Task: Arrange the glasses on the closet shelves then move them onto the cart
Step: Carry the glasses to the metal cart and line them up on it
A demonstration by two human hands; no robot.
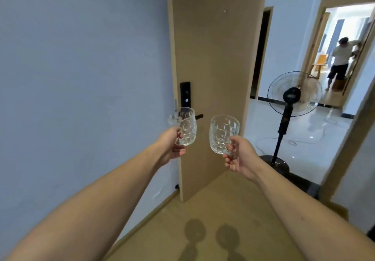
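Both my arms reach forward, each carrying a clear dimpled glass mug held upright in the air. My left hand (170, 146) grips the handle of the left glass mug (185, 126), in front of the door's black lock. My right hand (238, 155) grips the handle of the right glass mug (222, 134), a little lower and to the right. The two mugs are apart and do not touch. No closet shelf or cart is in view.
A tan door (213, 58) stands open straight ahead, with a blue-grey wall (81, 68) to its left. A black pedestal fan (292, 98) stands in the doorway at the right. Far down the hall is another person (341, 62). Wooden floor (203, 210) lies below.
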